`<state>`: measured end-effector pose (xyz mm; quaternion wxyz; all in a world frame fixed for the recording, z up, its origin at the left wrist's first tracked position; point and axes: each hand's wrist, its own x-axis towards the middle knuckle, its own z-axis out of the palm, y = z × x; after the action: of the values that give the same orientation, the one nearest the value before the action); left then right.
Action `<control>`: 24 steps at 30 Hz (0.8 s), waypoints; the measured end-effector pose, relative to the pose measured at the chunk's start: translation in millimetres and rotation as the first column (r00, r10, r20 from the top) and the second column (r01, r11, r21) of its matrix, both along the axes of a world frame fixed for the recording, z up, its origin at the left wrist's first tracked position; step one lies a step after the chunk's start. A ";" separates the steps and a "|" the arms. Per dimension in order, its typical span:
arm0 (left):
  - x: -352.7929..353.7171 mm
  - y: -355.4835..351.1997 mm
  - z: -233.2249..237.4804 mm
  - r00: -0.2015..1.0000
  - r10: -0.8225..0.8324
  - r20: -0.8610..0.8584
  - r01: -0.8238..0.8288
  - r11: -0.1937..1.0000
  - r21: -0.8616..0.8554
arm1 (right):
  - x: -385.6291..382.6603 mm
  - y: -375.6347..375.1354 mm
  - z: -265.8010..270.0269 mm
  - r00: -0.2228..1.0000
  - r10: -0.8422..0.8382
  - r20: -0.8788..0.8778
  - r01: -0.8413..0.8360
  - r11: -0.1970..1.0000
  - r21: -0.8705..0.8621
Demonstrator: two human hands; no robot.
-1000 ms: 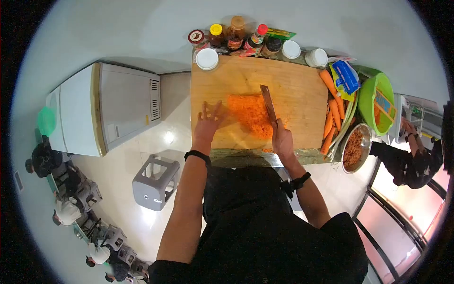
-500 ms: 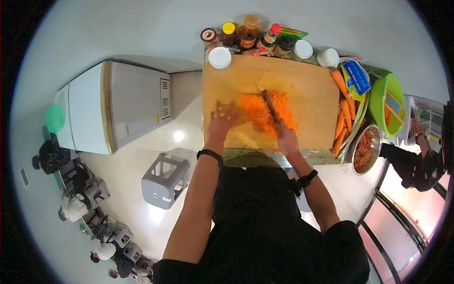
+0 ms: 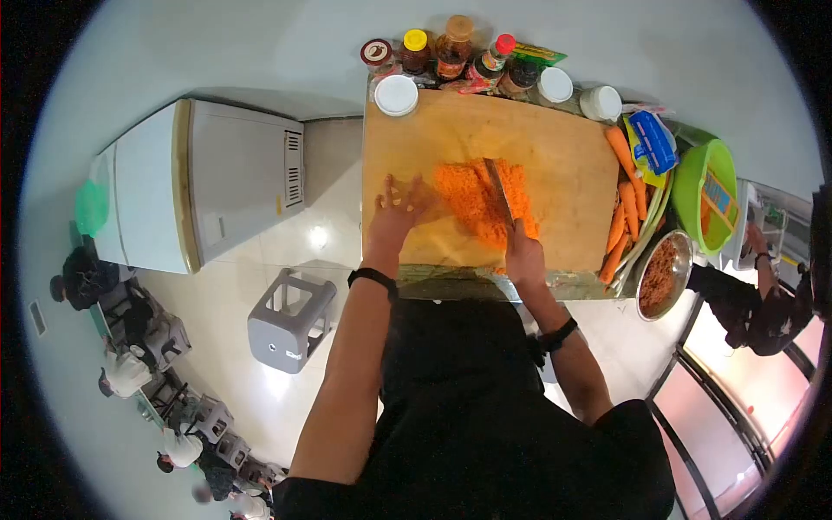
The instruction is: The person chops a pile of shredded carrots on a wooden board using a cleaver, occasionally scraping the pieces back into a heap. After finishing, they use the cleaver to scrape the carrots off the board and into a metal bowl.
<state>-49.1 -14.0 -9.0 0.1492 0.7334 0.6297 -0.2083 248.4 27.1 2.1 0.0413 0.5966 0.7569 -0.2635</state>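
My right hand is wrapped round the handle of a kitchen knife. Its narrow dark blade points away from me across a heap of finely chopped carrot. The heap lies in the middle of a wooden cutting board, with orange bits spread around it. To the left of the heap, my left hand rests over the board with its fingers spread and nothing in them.
Jars and sauce bottles line the back edge. Whole carrots, green stalks, a green basin and a metal bowl of brown crumbly food stand right. A grey stool is left on the floor; people sit beyond, another person stands right.
The whole view has shifted slightly, so the board and bottles sit a little further left and up. The knife lies further right over the carrot heap. My left hand remains spread.
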 end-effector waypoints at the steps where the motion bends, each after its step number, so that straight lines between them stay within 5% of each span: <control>1: 0.7 -2.9 -5.4 1.000 -0.002 0.000 0.002 0.999 0.054 | 5.8 -4.6 -22.0 0.998 0.046 -0.030 -0.043 0.997 0.071; 3: -0.6 -5.7 -7.0 1.000 -0.008 0.002 0.008 0.995 0.103 | 6.4 -5.3 -20.4 0.994 0.089 -0.056 -0.081 0.987 0.136; 5: 0.0 -4.3 -2.7 0.999 -0.026 -0.023 0.028 0.996 0.090 | -7.1 8.2 28.6 1.000 0.006 -0.021 -0.006 1.000 -0.006; 12: 2.6 3.2 -6.3 0.996 -0.072 -0.052 0.071 0.997 -0.026 | 9.6 4.7 -5.2 0.996 0.022 0.085 -0.020 1.000 -0.019; 21: -0.3 3.2 2.5 0.995 -0.033 -0.099 0.029 0.999 -0.045 | -1.7 18.7 27.0 1.000 0.029 0.003 -0.029 0.998 -0.061; 24: 0.4 -1.0 -7.8 0.994 -0.061 -0.092 0.063 0.998 0.020 | 6.1 14.3 26.1 0.992 -0.095 -0.084 0.093 0.995 -0.029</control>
<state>-48.7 -15.0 -16.8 0.1052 0.7440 0.6151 -0.2389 254.5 41.4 28.2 0.0040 0.6192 0.7258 -0.2998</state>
